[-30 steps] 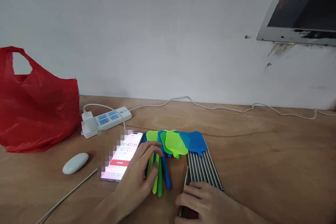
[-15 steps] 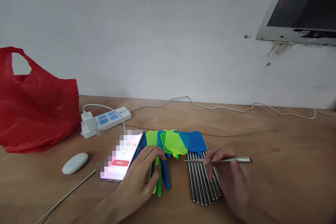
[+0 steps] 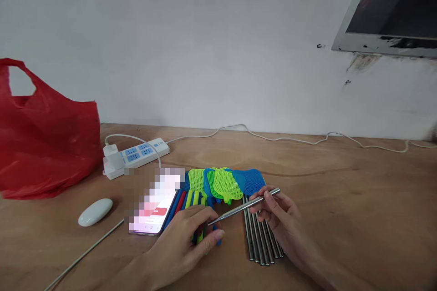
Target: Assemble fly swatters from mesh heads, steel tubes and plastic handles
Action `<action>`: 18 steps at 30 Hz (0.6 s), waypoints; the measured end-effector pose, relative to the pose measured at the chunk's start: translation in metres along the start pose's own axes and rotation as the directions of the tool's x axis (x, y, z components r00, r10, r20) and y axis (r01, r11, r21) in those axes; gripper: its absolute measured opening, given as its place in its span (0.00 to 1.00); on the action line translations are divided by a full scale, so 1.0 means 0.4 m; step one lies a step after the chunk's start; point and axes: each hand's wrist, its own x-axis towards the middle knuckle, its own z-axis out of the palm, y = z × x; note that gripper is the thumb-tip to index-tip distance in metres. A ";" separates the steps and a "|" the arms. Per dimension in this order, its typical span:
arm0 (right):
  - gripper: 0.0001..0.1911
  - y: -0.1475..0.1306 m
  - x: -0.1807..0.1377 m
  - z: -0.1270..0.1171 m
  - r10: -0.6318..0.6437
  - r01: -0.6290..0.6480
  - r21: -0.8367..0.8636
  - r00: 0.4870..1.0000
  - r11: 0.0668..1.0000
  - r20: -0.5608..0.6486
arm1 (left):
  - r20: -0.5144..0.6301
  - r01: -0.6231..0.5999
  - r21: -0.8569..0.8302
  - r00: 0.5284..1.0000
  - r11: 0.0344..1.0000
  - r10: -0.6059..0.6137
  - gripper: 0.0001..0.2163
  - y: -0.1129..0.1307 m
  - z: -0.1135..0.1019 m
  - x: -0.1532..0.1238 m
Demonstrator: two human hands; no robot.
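My right hand (image 3: 278,218) pinches a thin steel rod (image 3: 244,207) and holds it slanted above the table, its lower tip pointing at my left hand. Under that hand lies a row of several more steel rods (image 3: 261,236). My left hand (image 3: 186,241) curls over a bunch of coloured plastic handles (image 3: 191,200), green, blue and red, with its fingers closed on them. Green and blue mesh swatter heads (image 3: 227,183) fan out just beyond both hands. A lit phone (image 3: 153,209) lies to the left of the handles.
A red plastic bag (image 3: 44,141) stands at the left on the wooden table (image 3: 341,200). A white power strip (image 3: 136,157) with its cable, a white oval mouse-like object (image 3: 94,212) and a grey cable (image 3: 82,257) lie near the phone. A white wall rises behind.
My right hand has swung the steel rod from level over the rod row to a slant with its tip near my left hand. My left hand slid back along the coloured handles.
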 end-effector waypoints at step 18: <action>0.11 0.007 0.005 -0.029 -0.091 0.110 -0.184 0.990 0.977 0.111 | -0.025 -0.054 0.064 0.998 0.997 0.056 0.14 -0.012 0.015 -0.006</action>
